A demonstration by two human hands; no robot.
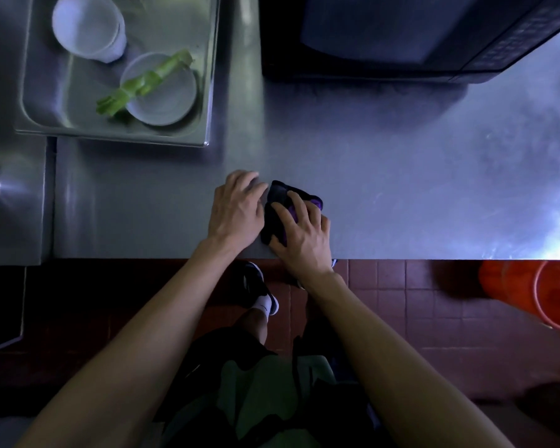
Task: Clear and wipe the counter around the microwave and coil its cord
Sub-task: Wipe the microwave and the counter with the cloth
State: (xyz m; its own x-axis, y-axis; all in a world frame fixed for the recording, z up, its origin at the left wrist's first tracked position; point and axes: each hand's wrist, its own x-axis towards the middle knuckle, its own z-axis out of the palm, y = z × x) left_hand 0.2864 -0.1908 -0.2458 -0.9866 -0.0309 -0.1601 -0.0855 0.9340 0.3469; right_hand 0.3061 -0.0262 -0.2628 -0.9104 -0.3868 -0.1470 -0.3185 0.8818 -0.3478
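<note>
Head view is showing the wiping step in hand. A right hand (299, 236) is pressing a dark purple cloth (280, 202) onto the steel counter (401, 176) near its front edge, fingers spread over it, while the left hand (236, 211) is resting just beside the cloth, fingers relaxed and holding nothing. A black microwave (411, 37) is standing at the back; its cord is not visible. Next, I judge, the cloth needs sweeping toward the microwave's base.
</note>
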